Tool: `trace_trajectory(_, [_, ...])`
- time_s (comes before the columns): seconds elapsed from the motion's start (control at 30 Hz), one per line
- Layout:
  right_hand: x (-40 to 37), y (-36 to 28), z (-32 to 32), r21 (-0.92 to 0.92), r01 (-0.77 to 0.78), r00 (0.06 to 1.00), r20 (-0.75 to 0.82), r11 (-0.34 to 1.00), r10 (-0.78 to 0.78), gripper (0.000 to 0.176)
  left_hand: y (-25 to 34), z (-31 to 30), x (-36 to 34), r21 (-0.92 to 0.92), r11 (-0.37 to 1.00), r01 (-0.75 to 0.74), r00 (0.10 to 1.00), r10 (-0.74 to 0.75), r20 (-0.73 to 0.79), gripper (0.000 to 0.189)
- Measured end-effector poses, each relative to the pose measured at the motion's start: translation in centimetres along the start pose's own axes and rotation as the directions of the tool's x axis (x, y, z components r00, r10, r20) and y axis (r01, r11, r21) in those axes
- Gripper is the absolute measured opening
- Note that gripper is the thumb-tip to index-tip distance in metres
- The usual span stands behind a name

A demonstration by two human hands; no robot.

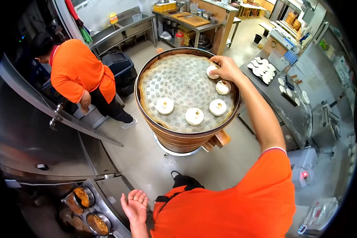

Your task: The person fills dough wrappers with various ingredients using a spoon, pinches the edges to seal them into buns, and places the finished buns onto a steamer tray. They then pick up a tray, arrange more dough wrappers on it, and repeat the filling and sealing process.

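Observation:
A tall round bamboo steamer (168,137) stands in front of me, its top tier fitted with a perforated liner (174,79). Round white buns with open, filled tops lie along the liner's near and right side, among them one bun (164,106) at the left and another (194,116) at the near edge. My right hand (226,69) reaches over the far right rim, with thumb and fingers closed around a white bun (212,71) at the liner's surface. Low in the view, my left hand (135,206) hangs palm up beside my body, fingers apart and holding nothing.
A co-worker in an orange shirt (77,71) bends at the left beside a black bin (119,69). Two bowls of filling, one a metal bowl (98,224), stand at lower left. On the right counter sits a dark tray (261,70) of white dough pieces.

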State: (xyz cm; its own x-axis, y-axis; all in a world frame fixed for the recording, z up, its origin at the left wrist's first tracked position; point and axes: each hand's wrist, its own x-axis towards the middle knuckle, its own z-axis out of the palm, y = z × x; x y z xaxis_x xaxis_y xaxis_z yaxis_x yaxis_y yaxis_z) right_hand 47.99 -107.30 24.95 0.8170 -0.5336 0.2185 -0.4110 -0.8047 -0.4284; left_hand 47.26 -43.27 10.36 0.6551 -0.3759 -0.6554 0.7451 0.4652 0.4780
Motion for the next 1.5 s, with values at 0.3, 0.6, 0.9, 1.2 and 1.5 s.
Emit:
trace_trajectory(0.3, [2.6,0.9,1.8,-0.201,0.082,0.968,0.249,0.976,-0.030,0.062,-0.4,2.1,0.2,0.011,1.000,-0.019,1.000,0.019,-0.006,0.051])
trace_trajectory(0.6, [-4.7,-4.1,-3.1,-0.130,-0.004,1.000,0.002,0.991,0.004,0.049,-0.5,0.7,-0.1,-0.006,1.000,-0.004,0.999,0.003,-0.040,0.048])
trace_trajectory(0.9, [-9.4,-3.6,-0.6,-0.114,0.031,0.998,0.065,0.993,-0.024,0.040,0.7,-0.5,0.4,0.013,1.000,0.011,1.000,-0.011,0.002,0.048])
trace_trajectory(1.2, [-7.9,1.0,1.4,-0.078,0.089,0.962,-0.251,0.993,-0.106,0.054,2.3,-5.6,-2.1,-0.019,0.997,-0.068,0.997,0.068,-0.029,0.048])
trace_trajectory(1.5, [-27.4,-42.1,21.8,0.597,0.304,0.762,0.315,0.742,-0.566,0.024,3.9,-21.8,-7.4,-0.111,0.922,-0.371,0.881,0.311,-0.357,0.033])
